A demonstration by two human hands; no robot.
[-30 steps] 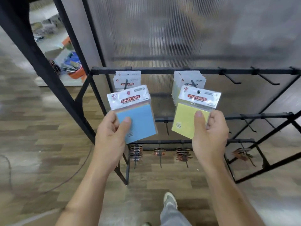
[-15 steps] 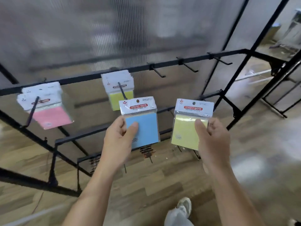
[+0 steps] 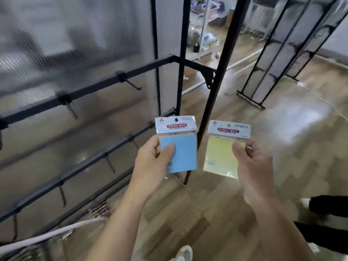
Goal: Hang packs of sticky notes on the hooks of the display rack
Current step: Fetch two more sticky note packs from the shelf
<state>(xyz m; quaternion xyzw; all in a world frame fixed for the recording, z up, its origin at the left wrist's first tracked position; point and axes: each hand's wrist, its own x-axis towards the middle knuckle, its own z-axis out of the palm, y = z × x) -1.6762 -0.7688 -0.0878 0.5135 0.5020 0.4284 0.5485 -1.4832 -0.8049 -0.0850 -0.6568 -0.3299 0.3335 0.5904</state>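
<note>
The left hand (image 3: 152, 161) pinches a blue sticky-note pack (image 3: 178, 147) and the right hand (image 3: 252, 162) a yellow sticky-note pack (image 3: 224, 147), both upright, hang holes at twelve o'clock. A bare hook (image 3: 131, 84) on the display rack (image 3: 90, 89) lies at ten o'clock of the blue pack, so the left hand is nearer.

rack (image 3: 105, 85): matt black metal
packs (image 3: 178, 147): glossy clear plastic, paper header cards
floor (image 3: 293, 147): shiny wood-look planks
wall panel (image 3: 66, 34): ribbed translucent plastic

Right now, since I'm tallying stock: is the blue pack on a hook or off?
Off. The left hand holds the blue pack in the air, apart from the rack's bare hooks.
</note>
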